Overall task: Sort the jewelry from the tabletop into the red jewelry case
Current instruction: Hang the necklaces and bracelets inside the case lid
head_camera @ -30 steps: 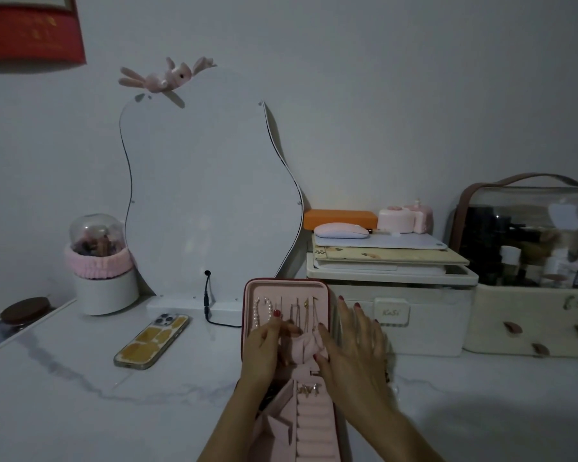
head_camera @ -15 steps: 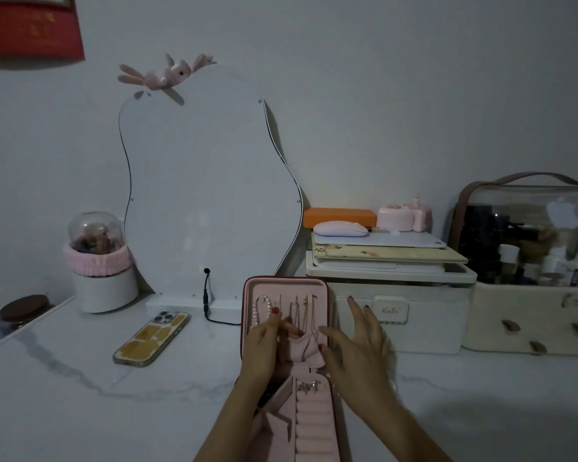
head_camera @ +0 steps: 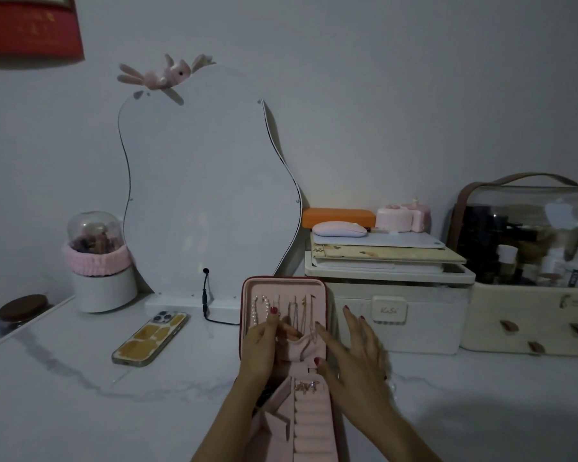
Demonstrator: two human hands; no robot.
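Observation:
The red jewelry case point(head_camera: 327, 296) lies open on the marble table, its pink lining facing me. A pearl strand point(head_camera: 255, 310) and several thin chains point(head_camera: 301, 311) hang in the upright lid. My left hand point(head_camera: 261, 348) pinches the edge of the pink elastic pocket point(head_camera: 301, 348) in the lid. My right hand point(head_camera: 354, 351) hovers beside the pocket's right side with fingers spread, holding nothing. Small earrings point(head_camera: 306, 386) sit above the ring rolls point(head_camera: 311, 425) in the lower half.
A phone point(head_camera: 149, 338) lies left of the case. Behind it stands a wavy mirror point(head_camera: 207, 195) with a cable. A cream storage box point(head_camera: 397, 315) and a cosmetics organiser point(head_camera: 528, 315) stand at right, a white jar point(head_camera: 104, 288) at left.
My right hand lifted off the case's right edge and spread its fingers, drifting slightly right. My left hand stayed at the pocket, thumb a little higher.

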